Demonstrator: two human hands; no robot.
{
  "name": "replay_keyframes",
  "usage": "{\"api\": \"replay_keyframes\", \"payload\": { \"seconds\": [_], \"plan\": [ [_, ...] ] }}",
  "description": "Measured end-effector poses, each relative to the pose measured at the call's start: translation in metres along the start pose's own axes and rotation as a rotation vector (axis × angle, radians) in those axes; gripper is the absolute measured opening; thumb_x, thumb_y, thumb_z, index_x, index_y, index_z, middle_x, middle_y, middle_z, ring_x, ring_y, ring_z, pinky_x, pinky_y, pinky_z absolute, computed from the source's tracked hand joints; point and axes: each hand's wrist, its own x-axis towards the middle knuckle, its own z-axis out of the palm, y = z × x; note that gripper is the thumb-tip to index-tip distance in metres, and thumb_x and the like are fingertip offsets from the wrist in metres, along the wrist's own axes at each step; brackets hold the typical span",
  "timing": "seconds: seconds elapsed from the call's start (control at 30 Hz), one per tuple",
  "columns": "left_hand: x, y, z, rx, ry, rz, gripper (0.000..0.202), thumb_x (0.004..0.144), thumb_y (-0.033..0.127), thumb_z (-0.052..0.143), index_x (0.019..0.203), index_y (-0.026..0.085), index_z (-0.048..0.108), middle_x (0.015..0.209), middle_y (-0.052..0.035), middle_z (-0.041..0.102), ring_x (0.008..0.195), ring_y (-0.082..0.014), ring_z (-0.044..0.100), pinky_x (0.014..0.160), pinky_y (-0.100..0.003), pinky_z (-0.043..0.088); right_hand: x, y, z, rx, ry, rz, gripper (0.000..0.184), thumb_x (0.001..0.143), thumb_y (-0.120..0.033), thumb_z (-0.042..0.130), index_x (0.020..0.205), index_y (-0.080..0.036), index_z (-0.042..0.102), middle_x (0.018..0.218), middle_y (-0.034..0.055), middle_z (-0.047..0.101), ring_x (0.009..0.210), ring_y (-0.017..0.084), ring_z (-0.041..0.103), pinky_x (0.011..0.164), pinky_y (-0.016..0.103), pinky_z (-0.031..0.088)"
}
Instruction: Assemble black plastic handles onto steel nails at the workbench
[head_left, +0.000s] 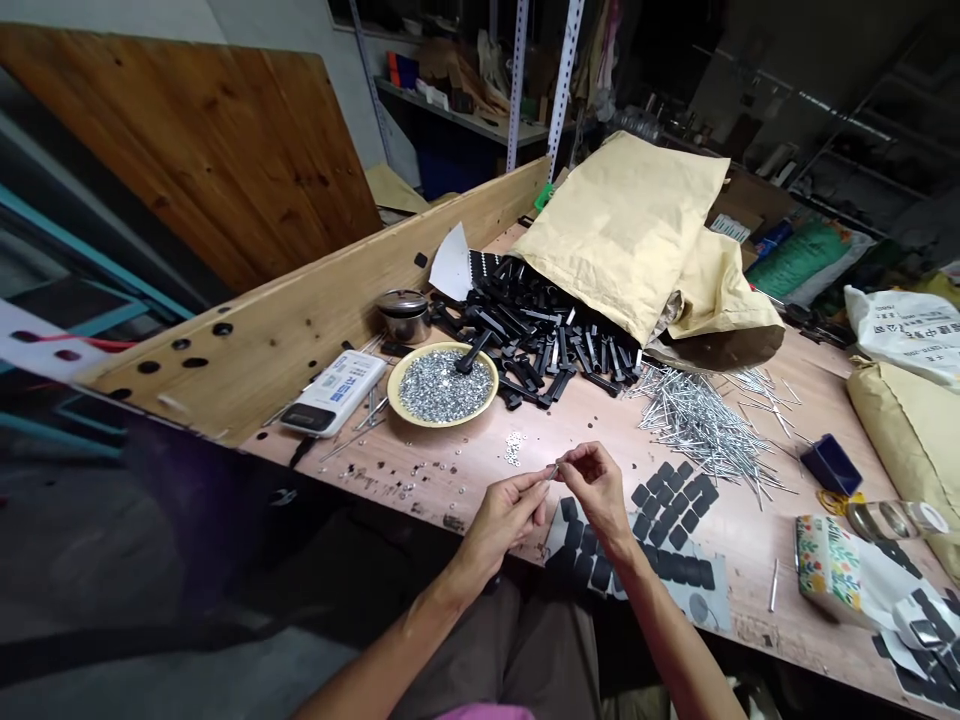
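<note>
My left hand [502, 515] is closed in a pinch over the front of the table, holding one side of a small metal piece [553, 470]. From the other side, my right hand [598, 490] pinches it too, fingertips nearly touching those of my left. Most of the piece is hidden, so its exact kind does not show. Just beyond lie small white ring-shaped washers [514, 448] in a little heap. A yellow bowl [405, 412] of tiny shiny metal parts stands to the left, with a black scoop [472, 352] resting in it. Beneath my wrists is a sheet of black pads [682, 570].
Black plastic parts [540, 345] spill from a large paper sack [622, 230]. Thin metal rods [701, 425] are piled on the right. A dark blue box [831, 465], a flowered tissue box [825, 565] and a white power bank [337, 390] also stand here. A wooden board [330, 270] edges the left.
</note>
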Motion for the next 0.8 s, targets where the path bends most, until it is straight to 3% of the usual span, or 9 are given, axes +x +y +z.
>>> {"api": "replay_keyframes", "payload": {
  "seconds": [0.2,0.4,0.47,0.57,0.7,0.8],
  "plan": [
    [-0.004,0.002,0.008,0.056,-0.062,0.032,0.067,0.058,0.053,0.07,0.108,0.008,0.065,0.045,0.0081,0.044,0.033,0.0001,0.019,0.037,-0.019,0.008,-0.014,0.003,-0.009,-0.146,0.064,-0.197,0.007,0.075,-0.022,0.058,0.078,-0.021,0.051,0.073,0.0006,0.066,0.068,0.014,0.067,0.064,0.027,0.055],
    [-0.007,-0.003,0.015,0.092,-0.079,0.013,0.076,0.058,0.057,0.068,0.116,0.01,0.061,0.044,0.0107,0.04,0.034,-0.0003,0.019,0.037,-0.018,0.01,-0.027,0.005,-0.024,-0.531,0.023,-0.624,0.012,0.083,-0.014,0.049,0.082,-0.02,0.06,0.084,0.0044,0.069,0.081,0.015,0.067,0.073,0.027,0.055],
    [-0.008,-0.002,0.013,0.101,-0.102,-0.011,0.076,0.058,0.056,0.069,0.118,0.01,0.06,0.045,0.011,0.04,0.034,-0.0002,0.018,0.037,-0.018,0.01,-0.028,0.002,-0.03,-0.548,0.002,-0.621,0.012,0.086,-0.017,0.05,0.088,-0.02,0.062,0.085,0.0053,0.069,0.08,0.015,0.067,0.072,0.026,0.055],
    [-0.009,0.001,0.01,0.123,-0.181,-0.065,0.071,0.061,0.052,0.069,0.119,0.011,0.059,0.046,0.0106,0.042,0.033,0.0002,0.018,0.036,-0.018,0.01,-0.026,-0.007,-0.043,-0.529,-0.053,-0.506,0.018,0.089,-0.028,0.053,0.097,-0.019,0.065,0.088,0.0071,0.067,0.079,0.015,0.066,0.068,0.025,0.055],
    [-0.012,0.004,0.008,0.179,-0.286,-0.116,0.064,0.064,0.049,0.068,0.115,0.01,0.06,0.046,0.0105,0.043,0.032,0.0002,0.017,0.036,-0.018,0.01,-0.023,-0.018,-0.058,-0.573,-0.278,-0.471,0.027,0.09,-0.037,0.051,0.09,-0.019,0.07,0.08,0.0058,0.067,0.072,0.014,0.066,0.063,0.023,0.052],
    [-0.013,0.0,0.008,0.252,-0.304,-0.126,0.057,0.066,0.051,0.066,0.106,0.011,0.062,0.045,0.01,0.043,0.032,-0.0003,0.019,0.035,-0.017,0.011,-0.024,-0.022,-0.065,-0.635,-0.37,-0.499,0.029,0.091,-0.037,0.049,0.089,-0.017,0.069,0.078,0.0062,0.068,0.07,0.014,0.065,0.062,0.022,0.051]
  ]
}}
